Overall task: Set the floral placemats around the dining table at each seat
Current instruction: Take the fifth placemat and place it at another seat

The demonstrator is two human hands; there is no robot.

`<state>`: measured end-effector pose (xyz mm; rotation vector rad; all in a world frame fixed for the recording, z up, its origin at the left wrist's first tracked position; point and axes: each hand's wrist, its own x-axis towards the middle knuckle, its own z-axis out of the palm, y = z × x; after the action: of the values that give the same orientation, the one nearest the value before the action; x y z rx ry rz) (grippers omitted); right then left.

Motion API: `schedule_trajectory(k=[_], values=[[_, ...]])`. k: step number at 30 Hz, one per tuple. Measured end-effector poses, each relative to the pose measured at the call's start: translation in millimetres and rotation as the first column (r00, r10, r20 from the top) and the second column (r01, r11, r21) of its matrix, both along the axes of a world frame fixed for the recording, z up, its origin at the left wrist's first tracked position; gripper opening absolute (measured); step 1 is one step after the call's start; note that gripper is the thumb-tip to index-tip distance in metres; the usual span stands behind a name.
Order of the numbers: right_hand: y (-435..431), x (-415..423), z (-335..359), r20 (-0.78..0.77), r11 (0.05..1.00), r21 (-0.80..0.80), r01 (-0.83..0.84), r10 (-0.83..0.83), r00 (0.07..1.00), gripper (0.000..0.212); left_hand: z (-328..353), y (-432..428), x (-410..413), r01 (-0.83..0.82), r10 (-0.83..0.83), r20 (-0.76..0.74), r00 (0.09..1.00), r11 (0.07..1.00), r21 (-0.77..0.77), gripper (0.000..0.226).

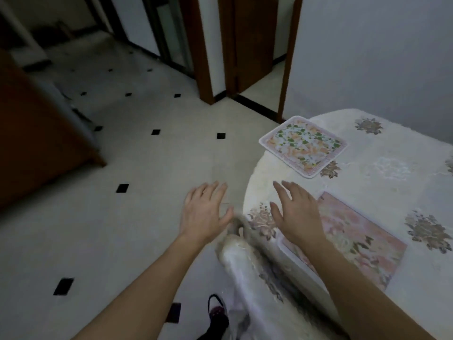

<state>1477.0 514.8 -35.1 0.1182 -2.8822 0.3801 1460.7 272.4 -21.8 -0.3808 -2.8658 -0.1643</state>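
Both our grips empty, fingers spread: left hand point(204, 212) off the surface point(392, 153) edge, right hand point(297, 212) over pink placemat point(355, 239) just laid at this seat; green-orange placemat point(304, 146) lies at the next.

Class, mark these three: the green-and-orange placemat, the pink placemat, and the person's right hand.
green-and-orange placemat point(304, 145), head view, its patterned middle
pink placemat point(360, 239), head view, its uncovered centre
right hand point(296, 212), head view, back of the hand

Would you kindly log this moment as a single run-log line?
left hand: open, empty, over floor | right hand: open, empty, over table edge | pink placemat: flat on table | green-orange placemat: flat, farther seat
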Motion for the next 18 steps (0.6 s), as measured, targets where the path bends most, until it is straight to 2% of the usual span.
schedule_trajectory(k=[7, 11, 18], values=[[-103, -49, 5, -0.046, 0.974, -0.030, -0.225, 0.224, 0.974, 0.053, 6, -110, 13, -0.251, 0.251, 0.010, 0.968, 0.967, -0.034, 0.062], [-155, -77, 3, -0.059, 0.953, 0.005, -0.304, 0.304, 0.951, 0.052, -1, -155, -1, -0.297, 0.297, 0.002, 0.955, 0.955, -0.008, 0.061], [-242, -147, -12, 0.029, 0.945, 0.076, -0.317, 0.316, 0.948, 0.053, -23, -241, -74, -0.307, 0.306, 0.059, 0.950, 0.952, -0.004, 0.064]])
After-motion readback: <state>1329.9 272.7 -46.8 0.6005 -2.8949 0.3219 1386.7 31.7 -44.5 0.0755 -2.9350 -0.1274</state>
